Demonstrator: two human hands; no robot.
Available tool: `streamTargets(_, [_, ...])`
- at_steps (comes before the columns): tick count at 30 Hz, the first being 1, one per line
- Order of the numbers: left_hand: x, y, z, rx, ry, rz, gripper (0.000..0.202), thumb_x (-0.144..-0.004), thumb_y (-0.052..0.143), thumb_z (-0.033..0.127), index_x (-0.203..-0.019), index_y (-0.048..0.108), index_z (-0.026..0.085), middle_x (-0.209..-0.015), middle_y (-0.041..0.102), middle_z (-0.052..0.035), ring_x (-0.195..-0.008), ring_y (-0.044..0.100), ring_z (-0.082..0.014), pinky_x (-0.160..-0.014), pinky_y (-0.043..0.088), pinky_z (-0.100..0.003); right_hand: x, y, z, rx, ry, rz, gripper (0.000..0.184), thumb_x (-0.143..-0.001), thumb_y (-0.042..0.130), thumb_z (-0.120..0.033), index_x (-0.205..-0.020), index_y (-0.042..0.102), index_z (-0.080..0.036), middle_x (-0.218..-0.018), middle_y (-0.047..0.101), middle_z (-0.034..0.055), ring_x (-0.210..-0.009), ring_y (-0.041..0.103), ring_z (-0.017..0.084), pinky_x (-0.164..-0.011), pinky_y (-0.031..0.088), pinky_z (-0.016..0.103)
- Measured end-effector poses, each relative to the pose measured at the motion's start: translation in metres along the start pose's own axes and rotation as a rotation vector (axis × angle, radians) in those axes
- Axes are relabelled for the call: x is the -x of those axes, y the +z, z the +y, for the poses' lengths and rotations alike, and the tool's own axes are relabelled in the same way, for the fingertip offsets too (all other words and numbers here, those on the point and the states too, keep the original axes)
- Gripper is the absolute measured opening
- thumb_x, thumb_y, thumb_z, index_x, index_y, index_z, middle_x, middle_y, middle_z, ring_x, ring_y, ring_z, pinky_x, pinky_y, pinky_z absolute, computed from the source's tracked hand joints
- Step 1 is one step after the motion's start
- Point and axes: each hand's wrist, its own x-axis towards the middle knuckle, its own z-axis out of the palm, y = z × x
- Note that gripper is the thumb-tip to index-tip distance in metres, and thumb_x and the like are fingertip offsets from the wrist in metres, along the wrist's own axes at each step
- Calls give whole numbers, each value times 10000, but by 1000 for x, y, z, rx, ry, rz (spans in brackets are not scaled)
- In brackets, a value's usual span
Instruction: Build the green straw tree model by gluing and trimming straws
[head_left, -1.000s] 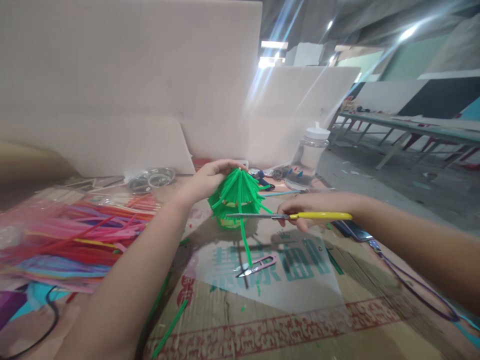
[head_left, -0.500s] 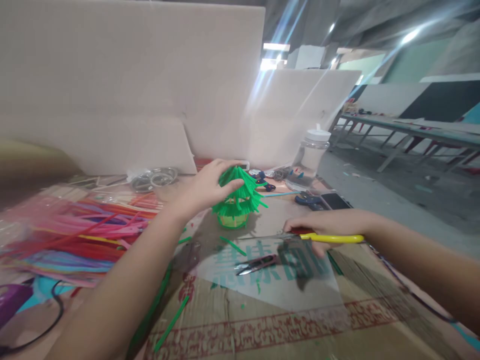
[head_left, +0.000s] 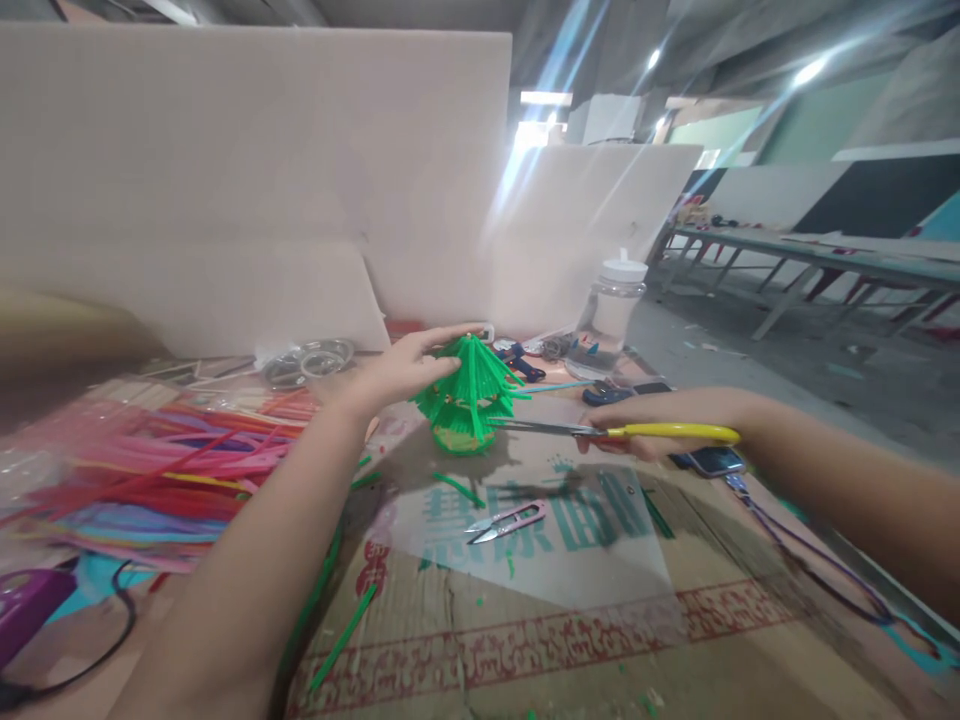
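Observation:
A green tiered model (head_left: 471,385) made of pipe cleaners, shaped like a small tree or pavilion, stands upright on a sheet over the cardboard. My left hand (head_left: 420,365) grips its upper left side, thumb in front and fingers behind the top. In my right hand (head_left: 637,425) are yellow-handled scissors (head_left: 675,431), pointing left. Their blade tips reach the model's lower right fringe; whether they touch it I cannot tell. Small thread snips (head_left: 510,522) lie on the sheet below, beside a cut green pipe-cleaner piece (head_left: 459,489).
Bundles of coloured pipe cleaners (head_left: 150,470) lie at the left. A water bottle (head_left: 609,315) stands at the back right, with a phone (head_left: 716,461) near my right wrist. White boards (head_left: 255,180) rise behind, and a purple object (head_left: 30,610) sits at lower left.
My right hand has raised the scissors and brought the blades left to the model's fringe. My left hand stays on the model, which now shows more of its front.

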Motion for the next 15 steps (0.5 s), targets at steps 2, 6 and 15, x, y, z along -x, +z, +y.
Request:
streamTargets(2, [2, 2, 3, 1, -5, -5, 569, -848, 551, 236, -1416, 535, 275, -1394, 605, -50, -1242, 568, -271, -1072, 432, -438, -10, -1, -3, -7, -29, -18, 531, -882, 513, -627, -1181, 638, -206, -1073, 681, 80, -962, 635, 234, -822, 525, 322])
streamTargets(6, [5, 5, 5, 5, 6, 2, 565, -865, 548, 260, -1428, 516, 300, -1453, 553, -52, -1275, 544, -284, -1059, 438, -459, -26, -3, -11, 50, -106, -27, 486, -923, 484, -583, -1153, 639, -185, -1090, 674, 87, -969, 628, 225, -839, 504, 312])
streamTargets(15, [6, 7, 2, 12, 8, 10, 551, -885, 553, 280, -1432, 507, 319, -1516, 484, -39, -1338, 496, -288, -1100, 408, -475, -43, 2, -6, -5, 35, 3, 374, -905, 562, -536, -1042, 668, -205, -910, 686, 52, -768, 603, 196, -653, 475, 296])
